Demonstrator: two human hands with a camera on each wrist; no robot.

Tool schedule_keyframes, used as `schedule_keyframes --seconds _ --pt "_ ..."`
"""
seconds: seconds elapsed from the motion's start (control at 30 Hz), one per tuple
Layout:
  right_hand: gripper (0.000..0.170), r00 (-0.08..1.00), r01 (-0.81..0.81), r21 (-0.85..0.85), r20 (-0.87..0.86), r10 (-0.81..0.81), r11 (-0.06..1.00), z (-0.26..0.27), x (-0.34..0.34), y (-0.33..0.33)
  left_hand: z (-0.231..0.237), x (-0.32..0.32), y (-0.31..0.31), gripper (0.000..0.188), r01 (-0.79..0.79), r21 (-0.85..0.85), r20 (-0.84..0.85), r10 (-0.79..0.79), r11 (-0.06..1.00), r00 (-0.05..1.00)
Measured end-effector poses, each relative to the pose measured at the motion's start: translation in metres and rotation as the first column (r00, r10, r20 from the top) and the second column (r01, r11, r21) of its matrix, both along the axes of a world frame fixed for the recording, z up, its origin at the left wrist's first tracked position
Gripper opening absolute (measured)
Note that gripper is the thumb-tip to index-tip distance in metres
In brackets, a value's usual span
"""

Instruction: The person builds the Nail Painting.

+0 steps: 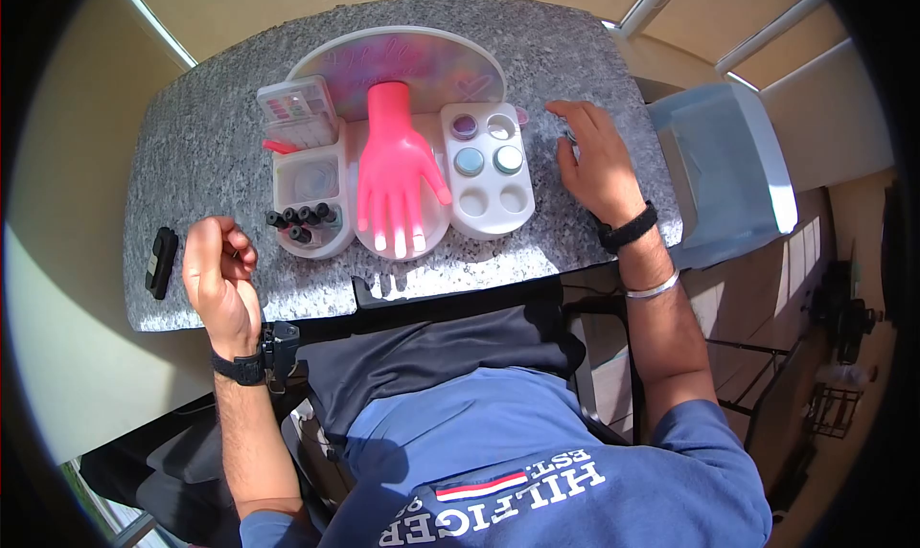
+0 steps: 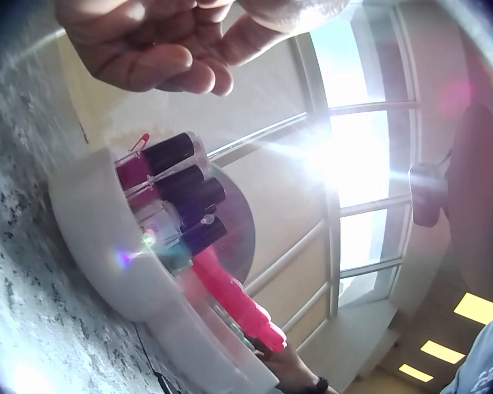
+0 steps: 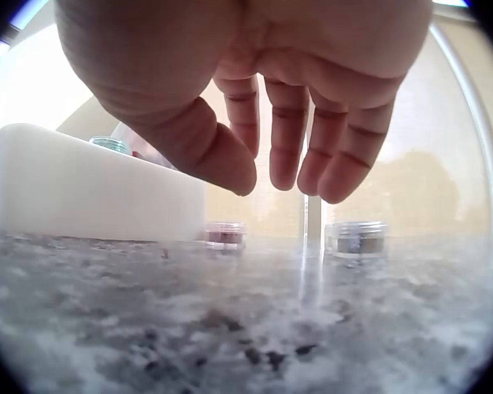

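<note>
My right hand (image 1: 602, 165) hangs palm down over the table, right of a white nail-art station, with relaxed fingers (image 3: 286, 156) and nothing held. Below those fingers, in the right wrist view, a dark small jar (image 3: 358, 238) and a pinkish small jar (image 3: 226, 235) stand on the tabletop. My left hand (image 1: 222, 270) is by the table's front edge, left of the station, fingers loosely curled around nothing. Nearest to it are several black-capped nail polish bottles (image 2: 181, 193) in the station's left tray. A pink model hand (image 1: 398, 170) with white-tipped nails lies in the middle.
The right tray (image 1: 489, 224) has round wells, some holding small jars (image 1: 469, 161). A clear nail case (image 1: 295, 109) leans at the back left, before a rounded backboard (image 1: 331, 64). A black object (image 1: 161, 262) lies far left; a bluish plastic bin (image 1: 733, 174) stands beyond the table's right edge.
</note>
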State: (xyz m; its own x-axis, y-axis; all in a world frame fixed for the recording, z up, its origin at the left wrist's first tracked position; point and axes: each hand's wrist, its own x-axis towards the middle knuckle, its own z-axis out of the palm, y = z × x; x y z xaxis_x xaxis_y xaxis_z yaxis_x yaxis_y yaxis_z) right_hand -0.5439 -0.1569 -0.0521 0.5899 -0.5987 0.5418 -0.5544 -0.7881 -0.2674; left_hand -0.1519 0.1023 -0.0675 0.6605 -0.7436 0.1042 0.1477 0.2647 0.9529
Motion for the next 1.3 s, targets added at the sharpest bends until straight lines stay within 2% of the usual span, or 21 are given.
schedule_keyframes --seconds 0.13,0.33,0.53,0.63,0.73,0.83,0.93,1.03,1.13,1.3 --pt "0.054 0.993 -0.033 0.037 -0.115 0.037 0.999 -0.002 0.006 -0.003 0.004 -0.005 -0.001 0.025 0.010 0.018 0.009 -0.010 1.000 1.000" --pt "0.060 0.959 0.001 0.006 -0.283 0.000 1.000 -0.012 0.014 -0.005 0.005 -0.007 -0.003 0.024 -0.010 0.010 0.011 0.010 1.000 1.000" --pt "0.025 0.984 -0.046 -0.002 -0.172 0.045 0.999 -0.011 0.013 -0.011 0.005 -0.008 -0.002 0.024 0.007 0.021 0.009 -0.007 1.000 1.000" --pt "0.012 0.986 -0.071 0.058 -0.145 0.079 0.996 -0.005 0.014 -0.010 0.005 -0.007 -0.002 0.025 0.006 0.024 0.006 -0.006 1.000 1.000" --pt "0.011 0.986 -0.039 0.167 -0.152 0.064 0.985 -0.005 0.013 -0.010 0.004 -0.007 -0.002 0.025 0.005 0.028 0.010 -0.005 1.000 1.000" --pt "0.012 0.987 -0.056 0.168 -0.142 0.080 0.984 -0.002 0.013 -0.009 0.004 -0.007 -0.001 0.025 0.019 0.034 0.010 -0.019 0.999 1.000" --pt "0.016 0.998 -0.023 0.061 0.057 0.019 0.998 0.005 0.022 0.001 0.005 -0.007 -0.002 0.025 0.021 0.036 0.013 -0.021 0.999 1.000" --pt "0.020 0.989 -0.060 0.072 0.139 0.049 0.996 0.015 0.031 0.008 0.003 -0.007 -0.002 0.025 0.016 0.037 0.017 -0.017 0.999 1.000" --pt "0.020 0.977 -0.172 -0.002 0.124 0.171 0.985 0.016 0.038 0.011 0.002 -0.007 -0.002 0.024 0.021 0.031 0.016 -0.022 0.999 1.000" --pt "0.019 0.977 -0.203 0.019 0.072 0.201 0.979 0.012 0.040 0.008 0.004 -0.007 -0.001 0.024 0.025 0.034 0.007 -0.025 0.999 1.000"
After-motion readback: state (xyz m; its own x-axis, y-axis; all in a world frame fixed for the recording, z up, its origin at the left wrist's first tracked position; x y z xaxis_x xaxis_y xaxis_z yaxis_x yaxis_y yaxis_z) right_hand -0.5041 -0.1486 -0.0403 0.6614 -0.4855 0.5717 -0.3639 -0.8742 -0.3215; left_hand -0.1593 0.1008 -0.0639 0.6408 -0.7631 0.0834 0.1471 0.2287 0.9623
